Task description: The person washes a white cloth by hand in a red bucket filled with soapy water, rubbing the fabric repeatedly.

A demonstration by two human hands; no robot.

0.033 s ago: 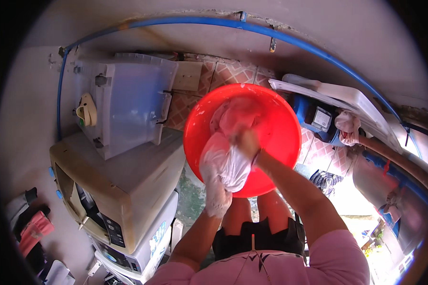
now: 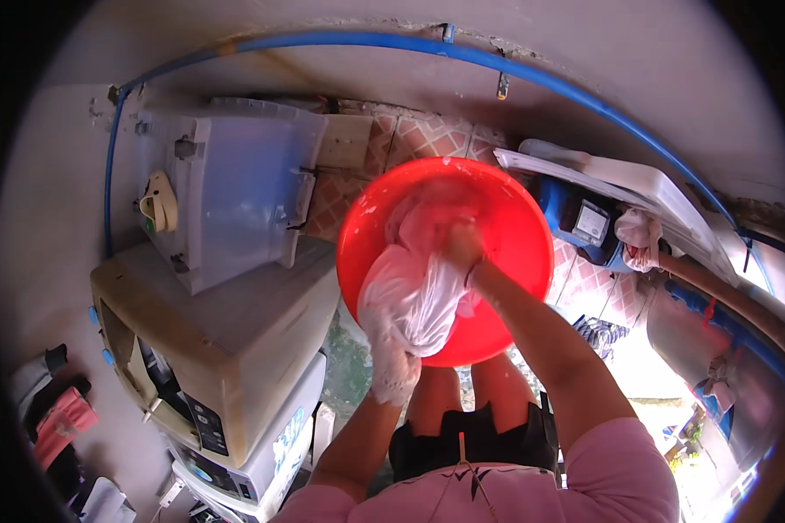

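Note:
A wet white cloth point(image 2: 410, 292) hangs over the near left part of a large red basin point(image 2: 515, 296), its far end bunched up inside. My left hand point(image 2: 394, 359), flecked with suds, grips the cloth at the basin's near rim. Farther in, my right hand point(image 2: 463, 246) is closed on the same cloth, its fingers partly hidden and a little blurred. Pinkish, blurred folds of fabric point(image 2: 432, 209) lie beyond it against the far wall of the basin.
To the left, a beige machine with a control panel point(image 2: 227, 322) sits below a translucent plastic bin point(image 2: 249, 187). A blue container point(image 2: 576, 218) and a white panel point(image 2: 637, 174) stand at right. A blue pipe point(image 2: 358, 37) runs along the wall.
My right hand has shifted slightly away from me and to the right over the cloth. The cloth between my hands is spread a little wider.

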